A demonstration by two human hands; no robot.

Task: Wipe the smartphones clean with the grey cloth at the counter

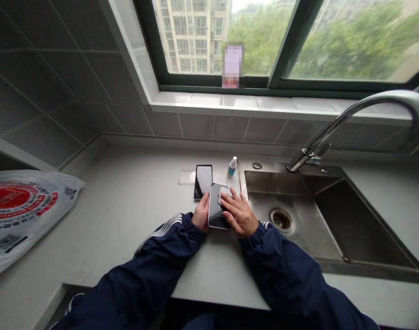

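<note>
Two working: left hand [200, 212] grips the slim device [216, 215], right hand [241, 214] lies spread over it, light pressure serving best!

A plastic bag [27, 220] with a round red print lies on the pale counter [127, 183] at the left. A steel sink [305, 231] is set in at the right — its chrome faucet [343, 114] arching rightward. Above the grey tiles [195, 126], a dark-framed window [288, 41] shows an apartment building [185, 34] and green trees [361, 48].
</note>
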